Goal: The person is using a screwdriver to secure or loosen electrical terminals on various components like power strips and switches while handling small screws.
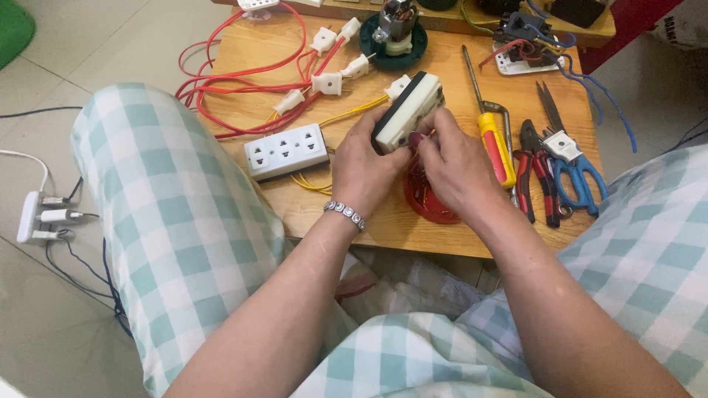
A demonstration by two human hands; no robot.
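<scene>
My left hand [363, 163] grips the near end of a white and black socket box [408, 110], tilted up over a low wooden table [383, 221]. My right hand [456, 166] pinches at the box's lower right edge, fingers closed against it. A yellow wire [354, 112] runs from the box to the left. Under my hands lies a red round part [428, 206], partly hidden. A beaded bracelet [345, 214] is on my left wrist.
A white triple socket strip [286, 151] lies left of my hands. Red cables with white plugs [324, 81] sit behind it. At the right lie a yellow-handled screwdriver [495, 147], red pliers [535, 173] and blue-handled cutters [579, 173]. A small motor on a green base [394, 33] stands at the back. A white power strip [33, 217] is on the floor.
</scene>
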